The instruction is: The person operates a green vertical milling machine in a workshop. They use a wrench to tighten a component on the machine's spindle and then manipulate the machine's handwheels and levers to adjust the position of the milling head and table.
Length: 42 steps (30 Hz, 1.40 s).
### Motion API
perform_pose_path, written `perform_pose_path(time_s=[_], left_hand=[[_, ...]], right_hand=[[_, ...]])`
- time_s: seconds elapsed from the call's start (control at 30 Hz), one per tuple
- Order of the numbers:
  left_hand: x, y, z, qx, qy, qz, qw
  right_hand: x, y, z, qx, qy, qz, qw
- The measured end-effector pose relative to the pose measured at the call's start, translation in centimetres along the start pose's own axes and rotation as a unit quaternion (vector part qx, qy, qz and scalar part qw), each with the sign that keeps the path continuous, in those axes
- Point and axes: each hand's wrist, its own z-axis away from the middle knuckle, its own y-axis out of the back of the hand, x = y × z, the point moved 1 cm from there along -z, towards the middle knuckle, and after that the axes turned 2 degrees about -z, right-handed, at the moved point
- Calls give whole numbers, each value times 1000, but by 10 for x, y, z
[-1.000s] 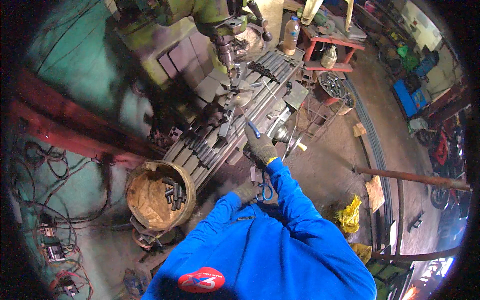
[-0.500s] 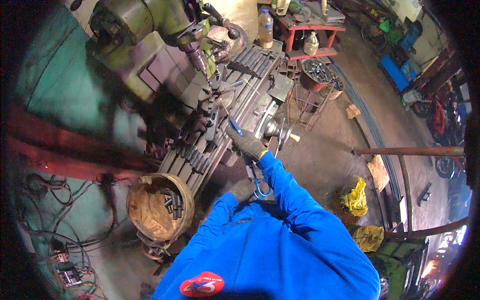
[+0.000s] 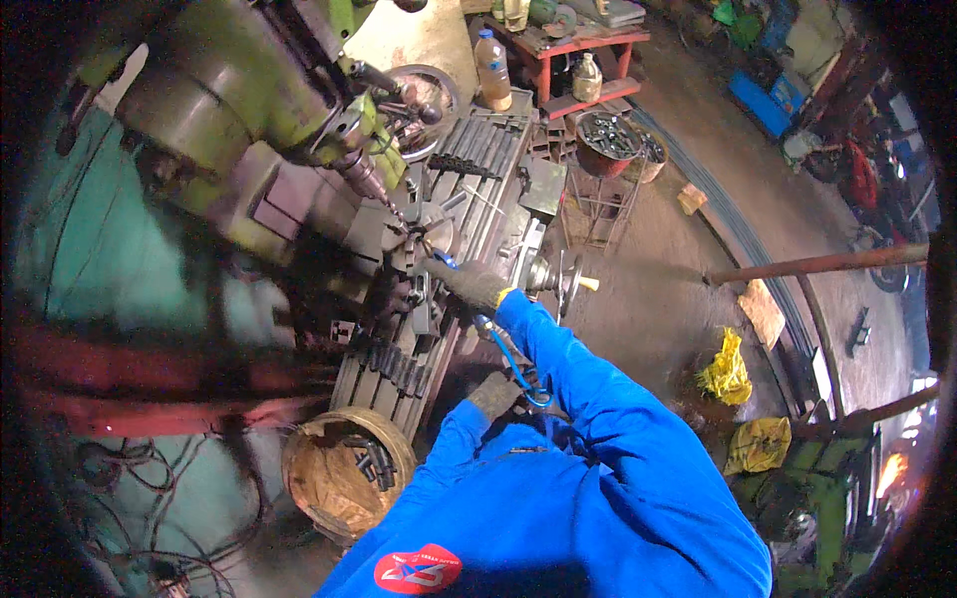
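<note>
My right hand (image 3: 477, 286), in a dark knitted glove, is closed around a blue air blow gun (image 3: 445, 259). Its thin nozzle points at a round work-holding chuck (image 3: 439, 227) on the machine table. Just above the chuck stands the drill bit (image 3: 397, 212) of a green machine (image 3: 214, 90). From the blow gun a blue air hose (image 3: 505, 347) hangs in a loop in front of my body. My gloved left hand (image 3: 493, 396) is lower, closed at the hose, its fingertips partly hidden.
Dark metal bars (image 3: 474, 148) lie at the table's far end beside a bottle (image 3: 492, 72). Short dark pieces (image 3: 394, 369) lie on the near end. A round bin (image 3: 299, 468) with metal parts stands at left. A handwheel (image 3: 570, 286) sticks out at right.
My right hand has brought the blow gun's nozzle closer to the chuck and drill bit. My left hand stays low by the hose. The whole view has shifted a little.
</note>
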Motion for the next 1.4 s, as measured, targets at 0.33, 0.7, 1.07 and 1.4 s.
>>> perform_pose_path(time_s=[0.33,0.7,1.07,1.4], left_hand=[[14,18,4,15,41,50,998],[43,75,10,260,133,-186,938],[33,135,-3,434,179,-325,821],[102,45,-14,324,7,575,751]], right_hand=[[-9,-1,-8,5,13,-2,1000],[0,30,32,-47,51,-48,996],[4,18,15,-3,65,-23,998],[-1,38,15,-58,46,32,997]])
